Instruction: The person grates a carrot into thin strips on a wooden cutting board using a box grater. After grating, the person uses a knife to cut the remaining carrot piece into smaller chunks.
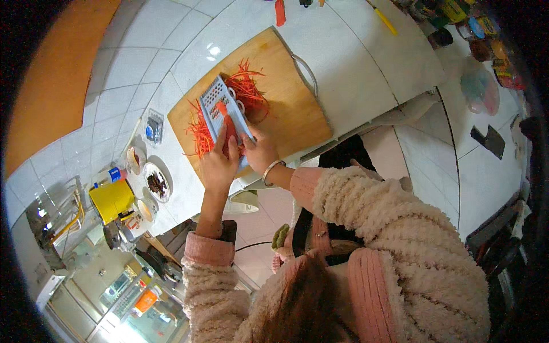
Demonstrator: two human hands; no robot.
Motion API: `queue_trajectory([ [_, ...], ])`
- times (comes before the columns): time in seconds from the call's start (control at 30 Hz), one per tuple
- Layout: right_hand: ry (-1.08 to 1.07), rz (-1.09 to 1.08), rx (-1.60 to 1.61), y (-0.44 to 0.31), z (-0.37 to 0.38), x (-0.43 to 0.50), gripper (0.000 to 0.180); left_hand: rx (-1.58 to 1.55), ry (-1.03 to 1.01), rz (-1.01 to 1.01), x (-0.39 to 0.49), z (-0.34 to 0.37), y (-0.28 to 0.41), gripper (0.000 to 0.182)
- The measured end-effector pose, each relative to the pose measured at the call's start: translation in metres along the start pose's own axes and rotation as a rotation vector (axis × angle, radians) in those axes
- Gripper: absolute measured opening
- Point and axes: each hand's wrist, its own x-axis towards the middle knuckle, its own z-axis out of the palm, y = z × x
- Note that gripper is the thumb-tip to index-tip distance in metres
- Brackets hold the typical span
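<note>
A blue flat grater (212, 94) lies slanted over a wooden cutting board (283, 115). Its near right edge is gripped by my right hand (260, 151), which wears a bracelet at the wrist. My left hand (219, 165) presses a peeled carrot (228, 127) against the grater's face, fingers stretched along it. Shredded carrot (248, 88) is heaped at the grater's far right side, and more shreds (199, 135) lie to its left. The carrot's near end is partly hidden by my fingers.
Left of the board stand a clear plastic box (153, 126), a small bowl (135, 159) and a plate (166, 182) with dark pieces. An orange-red piece (280, 13) and a yellow-handled tool (386, 21) lie beyond. A cleaver (489, 140) rests on the right counter.
</note>
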Motion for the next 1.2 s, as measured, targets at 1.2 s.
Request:
queue_trajectory([
  [1.2, 0.038, -0.004, -0.019, -0.023, -0.003, -0.004, 0.036, 0.325, -0.176, -0.212, 0.148, 0.065, -0.059, 0.052],
])
